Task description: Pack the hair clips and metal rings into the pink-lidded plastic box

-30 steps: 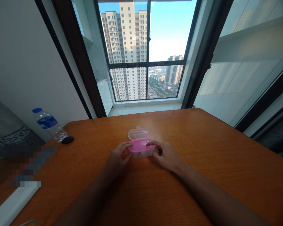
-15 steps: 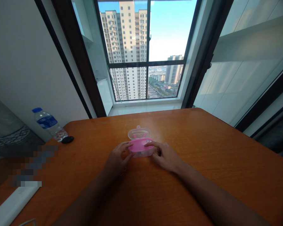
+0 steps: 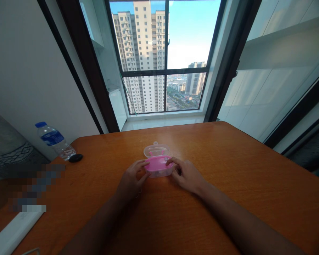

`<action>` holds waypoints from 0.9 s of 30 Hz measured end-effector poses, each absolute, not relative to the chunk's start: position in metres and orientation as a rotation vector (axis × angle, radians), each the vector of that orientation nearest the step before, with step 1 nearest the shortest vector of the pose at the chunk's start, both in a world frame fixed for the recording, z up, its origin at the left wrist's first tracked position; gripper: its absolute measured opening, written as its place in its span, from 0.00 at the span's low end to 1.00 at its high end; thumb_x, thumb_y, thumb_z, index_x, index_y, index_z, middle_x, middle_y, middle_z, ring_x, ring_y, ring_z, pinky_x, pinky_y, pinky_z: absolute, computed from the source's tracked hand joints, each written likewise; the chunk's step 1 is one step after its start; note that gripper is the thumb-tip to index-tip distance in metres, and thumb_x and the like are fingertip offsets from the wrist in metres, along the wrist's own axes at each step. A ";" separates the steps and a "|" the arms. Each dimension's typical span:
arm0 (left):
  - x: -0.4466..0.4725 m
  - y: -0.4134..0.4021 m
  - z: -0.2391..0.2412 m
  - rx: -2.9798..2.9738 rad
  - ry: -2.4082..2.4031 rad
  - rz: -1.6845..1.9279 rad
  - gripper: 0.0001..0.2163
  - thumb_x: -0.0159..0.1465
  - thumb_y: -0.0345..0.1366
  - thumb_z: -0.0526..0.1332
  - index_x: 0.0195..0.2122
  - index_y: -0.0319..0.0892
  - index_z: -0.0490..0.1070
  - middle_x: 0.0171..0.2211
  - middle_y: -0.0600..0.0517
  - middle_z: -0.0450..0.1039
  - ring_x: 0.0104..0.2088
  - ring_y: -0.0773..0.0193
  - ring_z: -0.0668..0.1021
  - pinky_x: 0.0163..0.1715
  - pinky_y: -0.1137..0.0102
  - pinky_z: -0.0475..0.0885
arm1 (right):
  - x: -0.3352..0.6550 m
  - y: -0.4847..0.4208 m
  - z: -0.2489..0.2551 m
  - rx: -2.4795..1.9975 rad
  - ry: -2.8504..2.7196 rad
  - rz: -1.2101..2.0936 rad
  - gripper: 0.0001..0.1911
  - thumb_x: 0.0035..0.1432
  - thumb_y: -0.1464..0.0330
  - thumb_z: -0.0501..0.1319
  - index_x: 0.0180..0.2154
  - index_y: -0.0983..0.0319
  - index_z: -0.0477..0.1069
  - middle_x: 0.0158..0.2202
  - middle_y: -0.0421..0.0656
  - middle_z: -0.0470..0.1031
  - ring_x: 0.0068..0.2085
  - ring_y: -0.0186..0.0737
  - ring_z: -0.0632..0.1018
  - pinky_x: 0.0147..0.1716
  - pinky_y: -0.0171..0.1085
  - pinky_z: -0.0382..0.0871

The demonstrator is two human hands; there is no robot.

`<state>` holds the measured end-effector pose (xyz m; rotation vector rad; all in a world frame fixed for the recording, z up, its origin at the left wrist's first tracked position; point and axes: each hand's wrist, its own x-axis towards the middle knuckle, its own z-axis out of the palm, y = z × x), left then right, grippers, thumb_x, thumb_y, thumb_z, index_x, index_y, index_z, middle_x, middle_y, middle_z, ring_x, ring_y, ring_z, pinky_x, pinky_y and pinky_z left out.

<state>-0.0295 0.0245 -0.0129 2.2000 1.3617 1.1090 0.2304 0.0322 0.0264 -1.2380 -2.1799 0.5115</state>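
Note:
A small clear plastic box [image 3: 158,166] with a pink insert sits on the orange wooden table [image 3: 228,170], its clear lid [image 3: 156,150] hinged back and standing open. My left hand [image 3: 131,179] grips the box's left end with thumb and fingers. My right hand [image 3: 184,174] holds the right end, its forefinger lying on the pink top. What lies under the pink insert is hidden.
A water bottle [image 3: 54,140] with a blue cap lies at the table's far left, a small black disc [image 3: 75,158] beside it. A white flat object [image 3: 14,232] rests at the near left edge. A large window stands beyond the table.
My right forefinger slid slightly along the pink top and back. The box and left hand have stayed where they were.

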 end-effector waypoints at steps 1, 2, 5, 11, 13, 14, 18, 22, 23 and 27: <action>-0.030 0.025 -0.013 2.200 1.365 1.108 0.16 0.65 0.37 0.61 0.54 0.46 0.71 0.56 0.45 0.72 0.54 0.55 0.75 0.50 0.60 0.75 | 0.230 0.032 0.026 -1.238 -2.179 0.513 0.15 0.56 0.71 0.55 0.45 0.60 0.73 0.19 0.34 0.69 0.22 0.35 0.69 0.25 0.32 0.56; -0.030 0.025 -0.014 2.201 1.367 1.106 0.16 0.65 0.38 0.62 0.54 0.46 0.71 0.56 0.45 0.72 0.54 0.55 0.75 0.50 0.60 0.75 | 0.230 0.032 0.026 -1.238 -2.177 0.513 0.16 0.56 0.71 0.55 0.46 0.60 0.73 0.19 0.34 0.69 0.22 0.35 0.69 0.25 0.32 0.56; -0.030 0.025 -0.014 2.203 1.369 1.106 0.16 0.65 0.38 0.62 0.54 0.46 0.71 0.56 0.45 0.72 0.54 0.55 0.75 0.50 0.61 0.75 | 0.230 0.031 0.027 -1.216 -2.190 0.515 0.17 0.56 0.71 0.55 0.47 0.59 0.72 0.20 0.34 0.69 0.22 0.35 0.69 0.25 0.32 0.56; -0.029 0.024 -0.013 2.200 1.365 1.107 0.16 0.65 0.38 0.62 0.54 0.46 0.71 0.56 0.45 0.72 0.54 0.56 0.75 0.50 0.61 0.75 | 0.229 0.029 0.032 -1.183 -2.289 0.457 0.16 0.57 0.71 0.55 0.46 0.57 0.74 0.20 0.35 0.69 0.23 0.35 0.70 0.26 0.32 0.55; -0.029 0.023 -0.012 2.197 1.370 1.106 0.16 0.65 0.38 0.62 0.54 0.46 0.71 0.56 0.45 0.72 0.54 0.56 0.75 0.50 0.62 0.75 | 0.229 0.029 0.032 -1.213 -2.298 0.408 0.16 0.58 0.71 0.55 0.46 0.57 0.74 0.21 0.36 0.70 0.23 0.36 0.70 0.26 0.32 0.55; -0.029 0.023 -0.012 2.194 1.375 1.107 0.16 0.65 0.38 0.62 0.54 0.46 0.72 0.56 0.46 0.72 0.54 0.56 0.75 0.50 0.62 0.75 | 0.230 0.030 0.031 -1.231 -2.296 0.385 0.15 0.58 0.71 0.55 0.46 0.58 0.73 0.21 0.37 0.71 0.23 0.36 0.70 0.26 0.32 0.55; -0.029 0.023 -0.010 2.190 1.392 1.103 0.16 0.64 0.38 0.62 0.54 0.47 0.72 0.56 0.46 0.72 0.54 0.56 0.76 0.50 0.62 0.75 | 0.230 0.031 0.028 -1.281 -2.277 0.353 0.15 0.59 0.70 0.55 0.46 0.58 0.73 0.22 0.38 0.73 0.23 0.36 0.71 0.26 0.32 0.55; -0.029 0.023 -0.010 2.201 1.393 1.090 0.17 0.64 0.38 0.62 0.54 0.46 0.71 0.56 0.46 0.72 0.54 0.56 0.75 0.51 0.62 0.74 | 0.230 0.031 0.027 -1.274 -2.254 0.360 0.15 0.59 0.70 0.55 0.47 0.58 0.72 0.24 0.38 0.74 0.24 0.36 0.71 0.27 0.33 0.56; -0.029 0.023 -0.010 2.203 1.393 1.091 0.17 0.65 0.38 0.62 0.54 0.46 0.71 0.56 0.46 0.72 0.54 0.56 0.75 0.51 0.62 0.74 | 0.230 0.030 0.027 -1.267 -2.246 0.363 0.15 0.59 0.70 0.55 0.48 0.58 0.71 0.23 0.38 0.73 0.24 0.36 0.71 0.27 0.33 0.56; -0.028 0.022 -0.009 2.205 1.410 1.099 0.17 0.64 0.38 0.63 0.55 0.46 0.70 0.56 0.46 0.73 0.50 0.57 0.78 0.48 0.62 0.76 | 0.229 0.029 0.028 -1.235 -2.184 0.380 0.16 0.59 0.70 0.55 0.49 0.59 0.69 0.21 0.36 0.70 0.22 0.36 0.69 0.26 0.32 0.56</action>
